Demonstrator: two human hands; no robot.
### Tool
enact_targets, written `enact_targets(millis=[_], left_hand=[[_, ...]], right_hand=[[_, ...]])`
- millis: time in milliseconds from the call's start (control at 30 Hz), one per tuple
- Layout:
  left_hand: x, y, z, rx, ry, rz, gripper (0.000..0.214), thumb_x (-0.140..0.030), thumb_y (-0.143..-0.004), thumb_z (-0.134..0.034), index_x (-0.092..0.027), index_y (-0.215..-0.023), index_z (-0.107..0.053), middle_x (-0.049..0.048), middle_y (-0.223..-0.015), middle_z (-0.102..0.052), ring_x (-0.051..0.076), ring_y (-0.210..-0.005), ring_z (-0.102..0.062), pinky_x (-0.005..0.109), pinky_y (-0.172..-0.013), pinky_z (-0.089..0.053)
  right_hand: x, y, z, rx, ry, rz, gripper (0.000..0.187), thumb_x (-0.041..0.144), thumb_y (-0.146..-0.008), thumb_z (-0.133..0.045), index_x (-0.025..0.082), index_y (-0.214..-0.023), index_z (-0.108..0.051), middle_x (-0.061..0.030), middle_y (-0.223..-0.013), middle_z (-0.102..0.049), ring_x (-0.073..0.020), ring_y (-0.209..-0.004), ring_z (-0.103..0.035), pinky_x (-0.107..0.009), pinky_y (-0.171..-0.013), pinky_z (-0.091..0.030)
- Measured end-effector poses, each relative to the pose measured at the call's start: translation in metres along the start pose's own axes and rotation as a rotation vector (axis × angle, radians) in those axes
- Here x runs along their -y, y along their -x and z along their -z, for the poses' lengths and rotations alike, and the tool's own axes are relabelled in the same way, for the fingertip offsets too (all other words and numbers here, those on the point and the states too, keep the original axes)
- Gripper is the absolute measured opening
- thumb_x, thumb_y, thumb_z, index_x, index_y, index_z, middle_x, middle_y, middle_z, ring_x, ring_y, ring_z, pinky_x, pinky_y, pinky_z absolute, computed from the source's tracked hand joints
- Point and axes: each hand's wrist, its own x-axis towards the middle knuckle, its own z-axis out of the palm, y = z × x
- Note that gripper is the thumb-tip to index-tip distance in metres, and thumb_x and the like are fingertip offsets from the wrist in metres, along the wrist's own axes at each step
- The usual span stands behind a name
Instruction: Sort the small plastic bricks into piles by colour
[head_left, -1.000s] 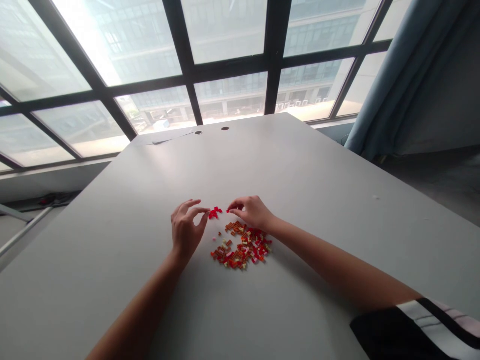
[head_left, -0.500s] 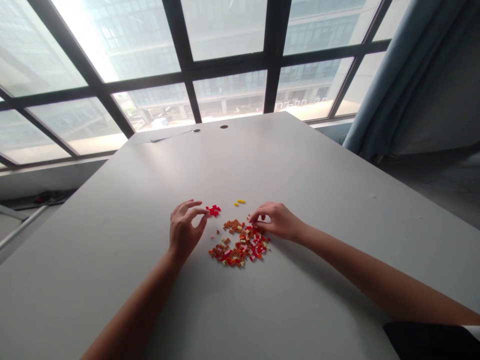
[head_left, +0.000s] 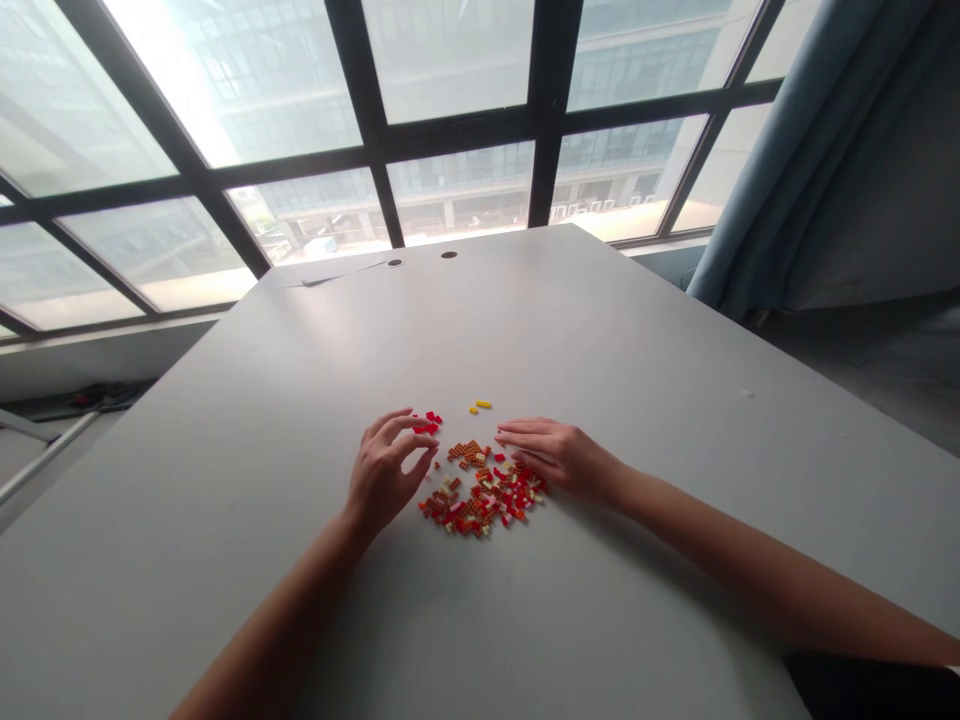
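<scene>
A loose heap of small toy building bricks (head_left: 472,520), in red, orange, brown, pink and cream, lies on the white table. My left hand (head_left: 386,465) hovers at its left side, fingers curved, with thumb and index tips close together but slightly apart. Nothing shows between them. Just beyond these fingers is a small cluster of red bricks (head_left: 430,428), partly covered by the hand. My right hand (head_left: 559,455) rests at the heap's right edge, fingers stretched out and thumb apart, touching or just above the bricks. Brown bricks (head_left: 469,452) sit between both hands.
Two yellow bricks (head_left: 483,405) lie beyond the heap. The white table (head_left: 480,330) reaches to a large black-framed window (head_left: 457,130). Two round cable holes (head_left: 448,255) are near its far edge. A blue-grey curtain (head_left: 780,150) hangs at the right.
My left hand has moved right and slightly nearer, from the red cluster toward the heap. My right hand's fingers have straightened from a pinch, and the hand is slightly lower and to the right.
</scene>
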Motion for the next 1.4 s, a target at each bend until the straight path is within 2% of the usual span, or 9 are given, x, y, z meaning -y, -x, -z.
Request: enact_targets(millis=[100,167,300,467,767,900,1067,1233,1400], left_hand=[[0.000,0.000,0.000,-0.007,-0.004,-0.013,0.007,-0.021,-0.084,-0.060,-0.024,-0.084,-0.066,0.0038,-0.102,-0.068,0.024,-0.114,-0.055,0.044,-0.093,-0.046],[0.000,0.000,0.000,-0.019,-0.002,-0.018,0.007,-0.020,-0.084,-0.060,-0.024,-0.084,-0.066,0.0038,-0.101,-0.068,0.024,-0.113,-0.055,0.044,-0.092,-0.046],[-0.002,0.000,0.000,-0.032,0.006,-0.032,0.007,-0.020,-0.083,-0.060,-0.023,-0.084,-0.066,0.0036,-0.099,-0.069,0.023,-0.112,-0.056,0.043,-0.091,-0.047],[-0.004,0.000,-0.001,-0.028,0.014,-0.039,0.008,-0.020,-0.084,-0.059,-0.024,-0.084,-0.066,0.0038,-0.098,-0.070,0.023,-0.110,-0.057,0.043,-0.092,-0.046],[-0.005,0.000,-0.004,0.008,0.039,-0.136,0.009,-0.020,-0.084,-0.060,-0.024,-0.086,-0.068,0.0025,-0.087,-0.073,0.020,-0.099,-0.063,0.036,-0.087,-0.047],[-0.004,-0.001,-0.005,0.020,0.053,-0.149,0.010,-0.022,-0.085,-0.061,-0.025,-0.088,-0.070,0.0021,-0.088,-0.074,0.018,-0.095,-0.064,0.035,-0.085,-0.048],[-0.005,-0.002,-0.004,0.065,0.049,-0.198,0.014,-0.025,-0.085,-0.061,-0.028,-0.095,-0.071,0.0011,-0.091,-0.075,0.020,-0.102,-0.064,0.039,-0.092,-0.045],[-0.007,-0.002,-0.002,0.062,0.066,-0.197,0.012,-0.026,-0.085,-0.061,-0.028,-0.091,-0.071,-0.0004,-0.090,-0.075,0.020,-0.102,-0.064,0.040,-0.093,-0.044],[-0.005,-0.002,-0.002,-0.022,0.078,-0.124,0.011,-0.024,-0.085,-0.061,-0.026,-0.085,-0.071,-0.0003,-0.090,-0.075,0.020,-0.101,-0.063,0.038,-0.089,-0.046]], right_hand=[[0.000,0.002,-0.006,0.079,-0.014,0.042,0.035,0.022,-0.093,-0.043,0.013,-0.121,-0.061,-0.0138,-0.127,-0.059,-0.0202,-0.122,-0.052,-0.037,-0.104,-0.043],[0.002,0.005,-0.006,0.078,-0.047,0.054,0.032,0.022,-0.092,-0.044,0.015,-0.117,-0.064,-0.0124,-0.124,-0.062,-0.0192,-0.119,-0.055,-0.035,-0.102,-0.045],[0.003,0.006,-0.003,-0.012,-0.116,-0.010,0.025,0.020,-0.089,-0.051,0.021,-0.106,-0.069,-0.0078,-0.108,-0.070,-0.0172,-0.100,-0.065,-0.030,-0.089,-0.052],[0.000,-0.006,0.001,-0.142,-0.039,-0.150,0.021,0.014,-0.083,-0.056,0.023,-0.095,-0.072,-0.0049,-0.095,-0.073,-0.0183,-0.089,-0.067,-0.033,-0.083,-0.052],[-0.008,-0.030,-0.013,0.044,-0.003,0.122,0.027,0.018,-0.090,-0.050,0.019,-0.110,-0.068,-0.0088,-0.114,-0.068,-0.0180,-0.109,-0.061,-0.033,-0.098,-0.048],[-0.005,-0.027,-0.010,0.089,0.007,0.131,0.025,0.020,-0.091,-0.050,0.020,-0.105,-0.070,-0.0073,-0.108,-0.071,-0.0167,-0.102,-0.065,-0.030,-0.094,-0.050],[0.003,-0.028,-0.001,0.108,0.087,0.088,0.021,0.022,-0.090,-0.053,0.021,-0.099,-0.071,-0.0061,-0.094,-0.073,-0.0172,-0.084,-0.067,-0.029,-0.077,-0.051],[0.008,-0.038,-0.004,0.095,0.158,0.144,0.011,0.023,-0.084,-0.062,0.023,-0.081,-0.072,-0.0051,-0.087,-0.070,-0.0180,-0.082,-0.063,-0.032,-0.078,-0.043],[0.013,-0.040,-0.007,0.129,0.233,0.099,0.006,0.023,-0.082,-0.066,0.022,-0.083,-0.072,-0.0062,-0.092,-0.068,-0.0193,-0.083,-0.061,-0.032,-0.074,-0.035]])
